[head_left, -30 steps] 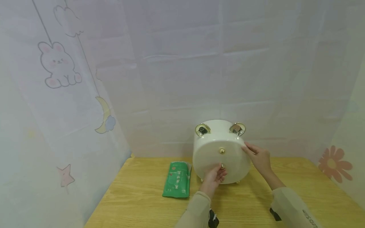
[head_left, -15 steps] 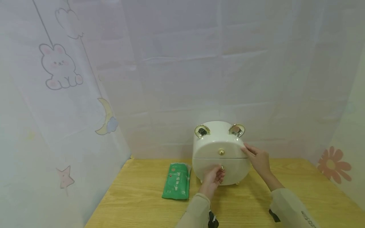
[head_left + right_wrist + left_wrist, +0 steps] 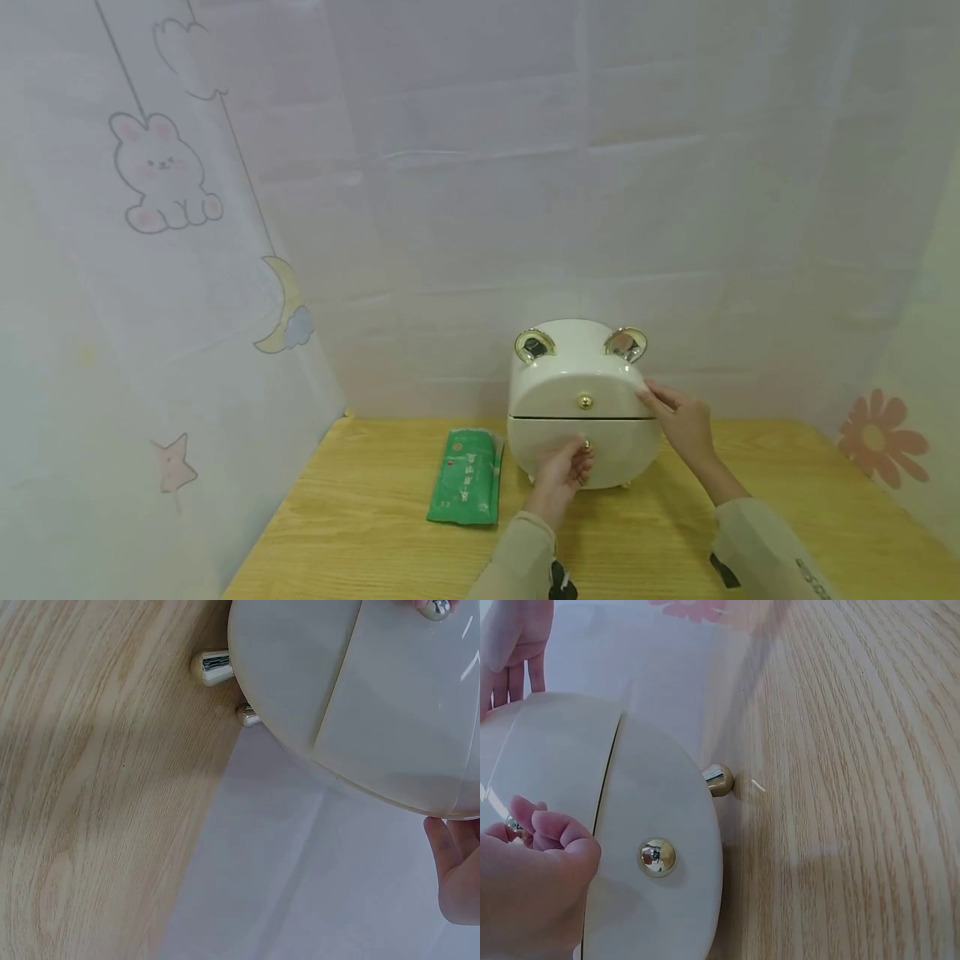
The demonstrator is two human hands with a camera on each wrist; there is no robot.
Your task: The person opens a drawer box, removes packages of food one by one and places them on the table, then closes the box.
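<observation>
A glossy white round-fronted drawer box [image 3: 622, 454] with gold-trimmed ears stands at the back of the table. A gold knob [image 3: 585, 402] sits uncovered on its upper front. My left hand [image 3: 558, 473] pinches the gold drawer knob [image 3: 512, 823] below that one. Another gold knob [image 3: 656, 857], nearer the feet, is uncovered in the left wrist view. Above the pinched knob, a narrow dark gap [image 3: 547, 417] crosses the front. My right hand [image 3: 684, 421] rests its fingers and thumb against the box's upper right edge; its straight fingertips show in the right wrist view.
A green soft packet [image 3: 465, 477] with white lettering lies left of the box. The wooden table [image 3: 360, 533] meets printed cloth walls behind and at the sides. Short gold feet [image 3: 214, 667] hold the box off the table.
A dark line has appeared across the front of the box and widened slightly as the drawer under my left hand comes forward. Both hands keep nearly the same places.
</observation>
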